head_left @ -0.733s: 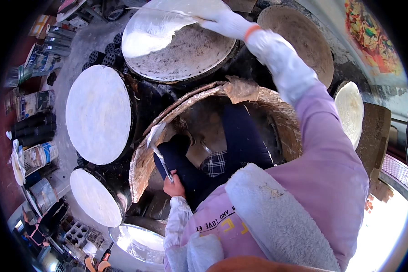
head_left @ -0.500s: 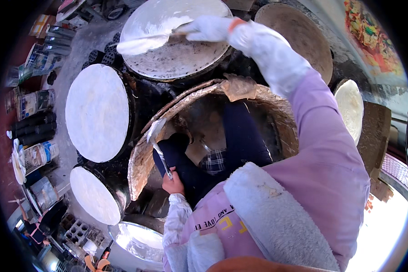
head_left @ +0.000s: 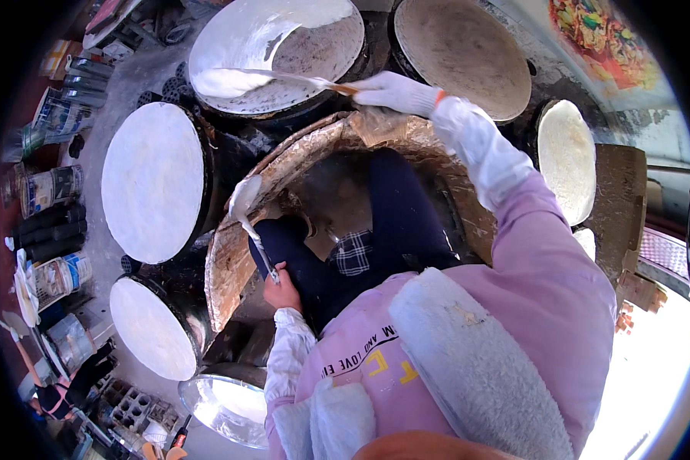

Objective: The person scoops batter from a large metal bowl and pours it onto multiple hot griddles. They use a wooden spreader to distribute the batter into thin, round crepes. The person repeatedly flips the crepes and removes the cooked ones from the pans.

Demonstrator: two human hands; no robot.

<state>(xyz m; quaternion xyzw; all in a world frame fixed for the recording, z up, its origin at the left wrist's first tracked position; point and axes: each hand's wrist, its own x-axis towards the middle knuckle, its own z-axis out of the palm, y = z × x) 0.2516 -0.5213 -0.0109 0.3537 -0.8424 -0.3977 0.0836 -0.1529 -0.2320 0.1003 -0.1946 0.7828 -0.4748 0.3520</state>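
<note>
The spreader (head_left: 272,77) sits at 12 o'clock, its blade lying in white batter on the round griddle (head_left: 314,54). The gloved right hand (head_left: 395,92) reaches straight out, fist closed around its handle. The left hand (head_left: 282,290), tucked near centre, grips a batter-coated scraper (head_left: 249,222) pointing toward 10 o'clock.

Grey concrete floor (head_left: 123,84), stained, at left. Cans and jars (head_left: 50,188) lined along left edge, dark bottles (head_left: 50,230) beside them. Perforated grey blocks (head_left: 126,402) at lower left. Colourful printed poster (head_left: 602,38) at upper right. Brown wooden board (head_left: 617,207) at right. Strong daylight, overexposed patch at lower right; left rim shadowed.
</note>
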